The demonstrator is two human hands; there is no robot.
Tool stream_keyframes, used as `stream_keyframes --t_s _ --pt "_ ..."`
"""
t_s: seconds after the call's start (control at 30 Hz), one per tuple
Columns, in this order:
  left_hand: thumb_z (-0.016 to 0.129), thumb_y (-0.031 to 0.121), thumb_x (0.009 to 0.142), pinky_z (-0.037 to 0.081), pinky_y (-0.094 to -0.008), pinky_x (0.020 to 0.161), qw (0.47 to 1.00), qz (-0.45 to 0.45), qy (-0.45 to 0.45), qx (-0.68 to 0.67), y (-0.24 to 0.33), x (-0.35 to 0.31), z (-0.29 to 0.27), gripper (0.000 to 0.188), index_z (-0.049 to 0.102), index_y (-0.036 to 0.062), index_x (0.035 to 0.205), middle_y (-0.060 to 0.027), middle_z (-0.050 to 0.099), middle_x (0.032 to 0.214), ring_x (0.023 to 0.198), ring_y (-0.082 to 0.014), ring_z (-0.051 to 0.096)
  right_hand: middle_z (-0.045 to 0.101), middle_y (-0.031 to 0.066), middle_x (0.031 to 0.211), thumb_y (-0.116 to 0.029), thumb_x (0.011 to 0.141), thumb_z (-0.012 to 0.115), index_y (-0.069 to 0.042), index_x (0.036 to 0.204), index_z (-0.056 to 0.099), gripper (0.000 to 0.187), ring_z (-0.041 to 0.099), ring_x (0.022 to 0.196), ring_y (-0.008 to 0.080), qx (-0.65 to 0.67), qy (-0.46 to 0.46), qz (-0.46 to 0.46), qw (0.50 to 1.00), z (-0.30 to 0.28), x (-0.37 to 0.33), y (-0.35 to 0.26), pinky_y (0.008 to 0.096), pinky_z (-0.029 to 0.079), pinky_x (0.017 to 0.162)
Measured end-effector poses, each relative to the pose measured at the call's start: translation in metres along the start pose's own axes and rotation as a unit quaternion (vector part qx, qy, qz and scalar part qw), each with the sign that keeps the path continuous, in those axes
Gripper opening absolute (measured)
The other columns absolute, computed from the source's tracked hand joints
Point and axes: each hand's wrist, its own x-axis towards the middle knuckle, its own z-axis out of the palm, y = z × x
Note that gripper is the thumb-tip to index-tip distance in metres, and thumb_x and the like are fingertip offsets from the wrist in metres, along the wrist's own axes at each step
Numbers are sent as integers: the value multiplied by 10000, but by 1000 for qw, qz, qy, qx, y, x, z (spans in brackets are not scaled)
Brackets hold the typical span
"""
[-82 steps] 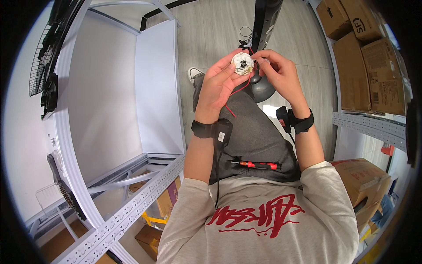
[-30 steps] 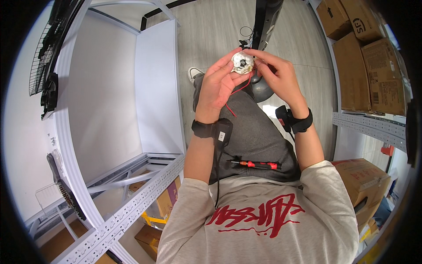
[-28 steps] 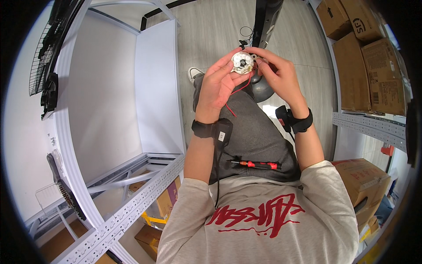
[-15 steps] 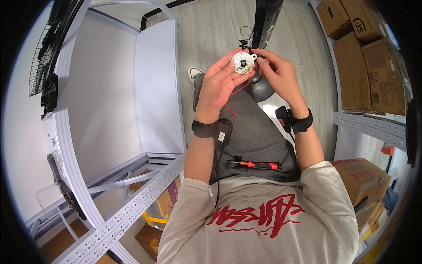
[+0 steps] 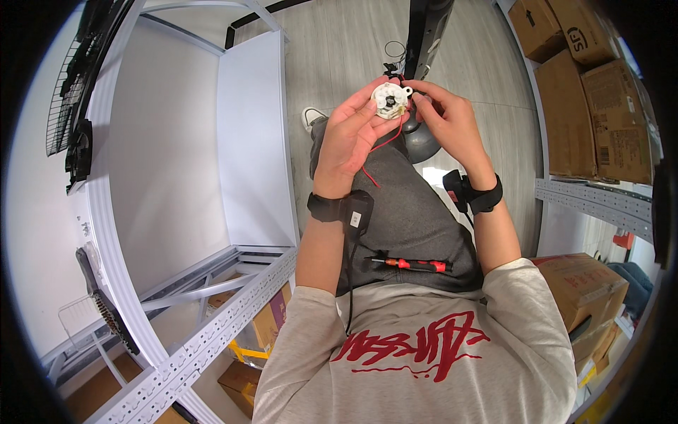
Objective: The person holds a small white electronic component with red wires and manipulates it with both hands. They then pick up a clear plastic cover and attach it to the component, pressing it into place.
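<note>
Holding a small round motor (image 5: 390, 100) up in the upper middle of the frame, both hands work on it above the lap. The left hand (image 5: 351, 138) cups it from below, grip pinched on its rim; the right hand (image 5: 446, 124) pinches its right edge with fingertips. Judging by this, the step is inspecting or turning the part in hand, and any next move would call for a steady hold and a free hand for the screwdriver (image 5: 409, 263) (it lies on the lap, lower centre). White and disc-shaped, the motor has a dark hub at its centre and a small side tab; red wire (image 5: 381, 145) trails down from it.
</note>
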Motion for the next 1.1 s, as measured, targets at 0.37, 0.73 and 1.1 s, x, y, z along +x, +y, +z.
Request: stream_keyframes --t_s 0.37,0.73,1.1 --pt "471 82 1007 419 -552 1092 1000 2 -2 1 0 0 -1 471 353 -119 1417 -258 451 1436 1273 -413 515 728 92 808 -158 958 584 -36 1187 677 276 675 688 120 2 -5 10 1000 0 -1 1 264 519 642" --pt "462 78 1009 414 -553 1095 1000 4 -2 3 -1 0 -2 473 344 -121 1422 -259 448 1438 1273 -416 514 728 93 817 -156 959 586 -33 1188 674 274 676 693 120 8 -8 13 1000 0 -1 0 265 522 645" --pt "459 72 1008 409 -550 1100 1000 3 -2 1 -1 0 -1 475 338 -120 1425 -260 440 1441 1277 -419 508 720 82 796 -159 959 583 -50 1187 678 270 671 684 121 9 -6 13 1000 1 -1 2 271 520 644"
